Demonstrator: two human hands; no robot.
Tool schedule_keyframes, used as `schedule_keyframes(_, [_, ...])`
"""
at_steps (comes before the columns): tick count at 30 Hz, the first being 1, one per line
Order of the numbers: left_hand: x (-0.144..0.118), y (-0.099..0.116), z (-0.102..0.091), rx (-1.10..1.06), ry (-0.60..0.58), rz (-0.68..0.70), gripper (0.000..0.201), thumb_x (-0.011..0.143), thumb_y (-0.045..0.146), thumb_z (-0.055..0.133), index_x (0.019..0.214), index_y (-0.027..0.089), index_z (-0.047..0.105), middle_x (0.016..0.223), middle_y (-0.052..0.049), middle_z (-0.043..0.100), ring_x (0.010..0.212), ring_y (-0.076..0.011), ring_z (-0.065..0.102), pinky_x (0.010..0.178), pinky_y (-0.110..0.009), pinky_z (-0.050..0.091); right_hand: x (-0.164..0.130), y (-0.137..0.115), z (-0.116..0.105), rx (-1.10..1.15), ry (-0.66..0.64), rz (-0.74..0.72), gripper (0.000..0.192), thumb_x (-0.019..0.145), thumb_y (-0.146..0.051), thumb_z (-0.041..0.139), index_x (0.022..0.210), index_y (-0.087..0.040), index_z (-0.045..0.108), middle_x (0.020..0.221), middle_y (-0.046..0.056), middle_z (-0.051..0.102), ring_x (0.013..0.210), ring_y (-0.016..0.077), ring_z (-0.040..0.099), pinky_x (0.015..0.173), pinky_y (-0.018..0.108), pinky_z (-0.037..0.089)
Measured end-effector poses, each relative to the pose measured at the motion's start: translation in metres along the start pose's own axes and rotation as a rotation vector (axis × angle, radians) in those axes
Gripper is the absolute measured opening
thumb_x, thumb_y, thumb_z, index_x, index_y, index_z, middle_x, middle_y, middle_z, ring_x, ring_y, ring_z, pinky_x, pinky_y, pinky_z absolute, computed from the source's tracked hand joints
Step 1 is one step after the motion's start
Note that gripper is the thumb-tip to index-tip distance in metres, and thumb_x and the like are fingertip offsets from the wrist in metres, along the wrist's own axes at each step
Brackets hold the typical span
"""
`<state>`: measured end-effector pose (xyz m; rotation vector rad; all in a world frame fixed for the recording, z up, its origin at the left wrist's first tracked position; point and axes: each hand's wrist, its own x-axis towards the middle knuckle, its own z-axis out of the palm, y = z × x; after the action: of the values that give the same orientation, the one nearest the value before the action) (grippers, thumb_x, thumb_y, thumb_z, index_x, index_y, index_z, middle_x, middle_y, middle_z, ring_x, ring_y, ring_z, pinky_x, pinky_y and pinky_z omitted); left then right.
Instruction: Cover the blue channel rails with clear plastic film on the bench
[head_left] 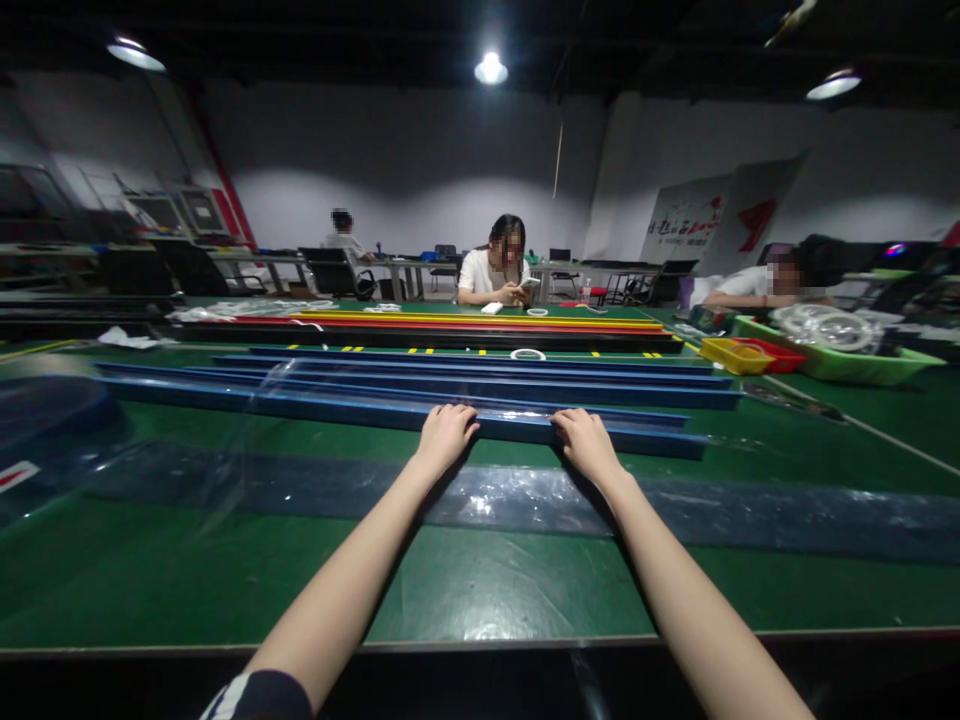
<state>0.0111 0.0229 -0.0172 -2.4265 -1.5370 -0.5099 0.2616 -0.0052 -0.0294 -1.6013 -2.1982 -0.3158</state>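
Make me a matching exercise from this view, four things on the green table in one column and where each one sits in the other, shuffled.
Things:
1. long blue plastic strip
2. yellow plastic tray
3. white tape ring
4. clear plastic film

Places:
A. far right, beside the green bin
B. under both hands, left hand and right hand
C. lying flat, nearer than the hands
D. behind the blue strips, mid-table

Pairs: 1-B, 2-A, 3-D, 4-C

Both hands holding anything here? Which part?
Left hand and right hand both grip the near edge of the closest long blue strip, near its middle, fingers curled over it.
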Motion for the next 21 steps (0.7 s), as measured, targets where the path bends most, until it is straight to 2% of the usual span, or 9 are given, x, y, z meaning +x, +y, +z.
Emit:
schedule_keyframes(3, [-0.006, 0.002, -0.005, 0.007, -0.007, 0.003, 0.023, 0.087, 0.029, 0.044, 0.101, 0.021, 0.06, 0.103, -0.004, 0.065, 0.094, -0.0194, 0.056, 0.083, -0.032, 0.036, -0.004, -0.003, -0.004, 0.02, 0.011, -0.036, 0.032, 0.076, -0.006, 0.047, 0.102, -0.019, 0.06, 0.107, 0.006, 0.062, 0.101, 0.0186, 0.05, 0.08, 0.03, 0.034])
schedule_keyframes(6, [-0.011, 0.003, -0.003, 0.025, 0.032, 0.018, 0.025, 0.088, 0.031, 0.041, 0.102, 0.021, 0.059, 0.105, -0.005, 0.064, 0.095, -0.0202, 0.056, 0.084, -0.033, 0.037, -0.003, -0.006, -0.003, 0.057, 0.032, -0.028, 0.024, 0.081, -0.013, 0.046, 0.097, -0.019, 0.062, 0.102, 0.005, 0.064, 0.096, 0.0178, 0.052, 0.079, 0.029, 0.036])
schedule_keyframes(10, [-0.012, 0.003, 0.0, 0.012, 0.129, 0.008, 0.028, 0.088, 0.034, 0.04, 0.106, 0.022, 0.058, 0.111, -0.006, 0.061, 0.1, -0.021, 0.053, 0.086, -0.035, 0.037, 0.0, -0.008, -0.001, 0.145, 0.101, 0.039, 0.022, 0.085, -0.021, 0.043, 0.09, -0.021, 0.065, 0.094, 0.004, 0.067, 0.091, 0.0161, 0.055, 0.078, 0.027, 0.038])
schedule_keyframes(14, [-0.012, 0.005, 0.001, 0.0, 0.233, 0.008, 0.031, 0.089, 0.032, 0.039, 0.115, 0.023, 0.054, 0.119, -0.007, 0.056, 0.111, -0.0219, 0.047, 0.095, -0.038, 0.032, -0.001, -0.01, -0.001, 0.22, 0.201, 0.118, 0.025, 0.086, -0.024, 0.042, 0.088, -0.023, 0.066, 0.09, 0.003, 0.068, 0.086, 0.0157, 0.058, 0.076, 0.026, 0.041])
schedule_keyframes(17, [-0.012, 0.006, 0.003, 0.006, 0.267, 0.031, 0.034, 0.088, 0.024, 0.039, 0.12, 0.023, 0.051, 0.124, -0.007, 0.053, 0.117, -0.0226, 0.043, 0.099, -0.041, 0.027, -0.001, -0.015, 0.0, 0.265, 0.203, 0.076, 0.025, 0.086, -0.025, 0.042, 0.088, -0.023, 0.067, 0.09, 0.002, 0.068, 0.085, 0.0146, 0.058, 0.076, 0.025, 0.042])
schedule_keyframes(21, [-0.013, 0.005, 0.007, -0.004, 0.223, 0.081, 0.038, 0.084, 0.016, 0.04, 0.119, 0.025, 0.053, 0.124, -0.005, 0.054, 0.118, -0.0223, 0.043, 0.102, -0.044, 0.024, -0.001, -0.024, 0.002, 0.271, 0.163, -0.009, 0.024, 0.087, -0.026, 0.042, 0.093, -0.021, 0.065, 0.093, 0.003, 0.067, 0.088, 0.0139, 0.058, 0.078, 0.025, 0.042])
